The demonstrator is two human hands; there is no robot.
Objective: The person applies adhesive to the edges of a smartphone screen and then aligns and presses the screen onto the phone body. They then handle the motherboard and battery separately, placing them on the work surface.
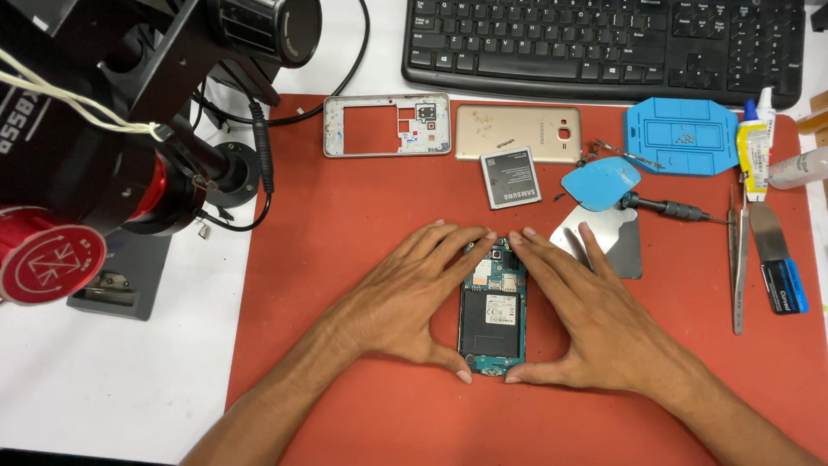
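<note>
My left hand (405, 298) and right hand (591, 315) frame the opened phone (493, 312), which lies flat, circuit side up, near the middle of the red mat (345, 259) on the counter. Both grips are spread open rather than clenched: each thumb tip touches the phone's bottom corners and each forefinger tip presses at its top edge, so I am pinching it lightly from both sides without lifting it. Beyond my fingers lie a grey battery (510, 177), a gold back cover (518, 133) and a silver middle frame (387, 125). To my right sit a blue pick (600, 182), a screwdriver (668, 208), a metal plate (614, 242), tweezers (738, 259) and a blue screw tray (683, 135). A black keyboard (604, 43) lies above the mat.
</note>
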